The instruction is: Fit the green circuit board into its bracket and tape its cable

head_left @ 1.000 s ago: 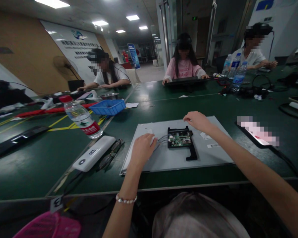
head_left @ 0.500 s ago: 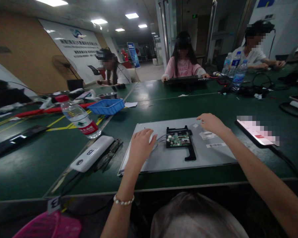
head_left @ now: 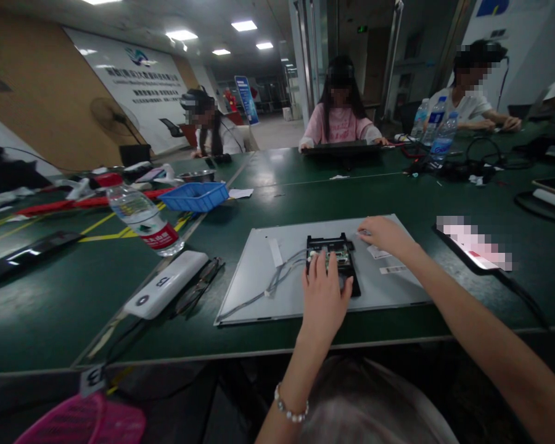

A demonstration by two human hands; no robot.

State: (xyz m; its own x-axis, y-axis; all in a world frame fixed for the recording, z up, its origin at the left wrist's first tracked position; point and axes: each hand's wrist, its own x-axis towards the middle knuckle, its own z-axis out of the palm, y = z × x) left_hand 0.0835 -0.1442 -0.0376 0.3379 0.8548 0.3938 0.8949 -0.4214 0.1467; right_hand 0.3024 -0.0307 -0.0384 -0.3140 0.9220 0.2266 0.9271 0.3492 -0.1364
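Observation:
A flat grey display panel [head_left: 250,271] lies on the green table in front of me, with a black frame [head_left: 356,285] and a green circuit board [head_left: 341,258] on its middle. My left hand [head_left: 324,290] rests over the board and frame, fingers stretched and slightly apart, hiding part of both. Grey wires [head_left: 259,298] run from the board to the panel's lower left. My right hand [head_left: 391,237] is at the panel's right, fingertips pressed together low over its surface; whatever is in them is too small to name. White labels [head_left: 392,269] sit beneath that hand.
Left of the panel are glasses [head_left: 198,287], a white power bank [head_left: 166,285], a water bottle [head_left: 148,219] and a blue tray [head_left: 197,197]. A phone [head_left: 474,250] with a cable lies at right. Several people sit around the table; bottles [head_left: 437,129] stand at the far right.
My left hand has moved right, from the panel's left part onto the circuit board, uncovering the wires and a white strip. My right hand has shifted slightly left and its fingertips have lowered.

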